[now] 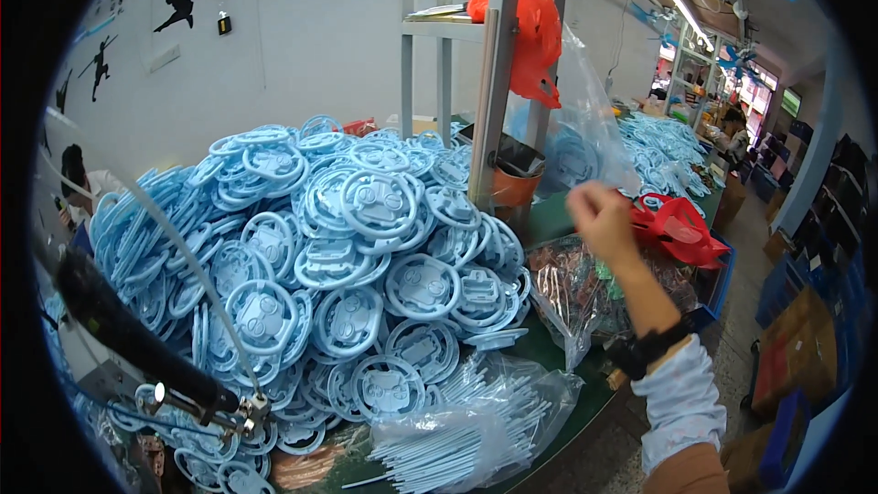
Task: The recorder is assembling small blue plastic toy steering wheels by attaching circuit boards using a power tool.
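My right hand (pixel 599 220) is raised over the right part of the table, its fingers curled closed and a little blurred. Anything inside those fingers is hidden from me. Below it lies a clear plastic bag (pixel 572 288) of small brownish and green parts. A red plastic bag (pixel 677 230) rests just right of the hand. My left hand is out of the picture. A large heap of light-blue, wheel-shaped plastic parts (pixel 380 206) covers the left and middle of the table. In front of it, thin pale-blue rods (pixel 466 434) spill from an open clear bag (pixel 544 384).
A grey metal frame (pixel 498 82) rises from the table, with an orange-red bag (pixel 535 27) hanging on it. At left, a black tool arm (pixel 137 338) with metal fittings crosses the heap. Another person (pixel 78 183) is behind it. Cardboard boxes (pixel 796 348) stand right.
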`<state>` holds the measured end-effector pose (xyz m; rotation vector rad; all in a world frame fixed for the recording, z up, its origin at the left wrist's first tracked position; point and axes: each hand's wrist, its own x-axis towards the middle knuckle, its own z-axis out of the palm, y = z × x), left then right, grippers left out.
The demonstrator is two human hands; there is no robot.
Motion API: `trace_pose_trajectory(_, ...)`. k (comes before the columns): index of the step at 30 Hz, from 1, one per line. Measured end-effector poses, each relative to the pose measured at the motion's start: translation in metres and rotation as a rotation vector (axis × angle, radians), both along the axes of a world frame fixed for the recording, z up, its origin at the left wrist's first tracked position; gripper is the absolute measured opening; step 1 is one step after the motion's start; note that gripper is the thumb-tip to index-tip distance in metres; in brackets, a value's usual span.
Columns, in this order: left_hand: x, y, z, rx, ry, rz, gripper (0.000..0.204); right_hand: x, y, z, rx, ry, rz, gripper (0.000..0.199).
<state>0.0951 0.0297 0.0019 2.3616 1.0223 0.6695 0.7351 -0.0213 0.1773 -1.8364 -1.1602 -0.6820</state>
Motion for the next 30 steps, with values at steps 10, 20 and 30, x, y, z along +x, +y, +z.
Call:
trace_pose_trajectory(10,0.004,0.004,0.002,0.052,-0.093,-0.041,0.03,-0.11,0.045,-0.097,-0.513,-0.217,-0.017,0.064)
trace_pose_trajectory(20,0.0,0.001,0.013,0.021,-0.21,-0.035,0.032,-0.147,0.005,-0.002,-0.2,0.332,0.22,0.012)
trace_pose_trajectory(30,-0.04,0.007,0.048,0.167,-0.181,-0.053,0.033,-0.388,0.017,-0.103,-0.737,1.024,0.715,0.03)
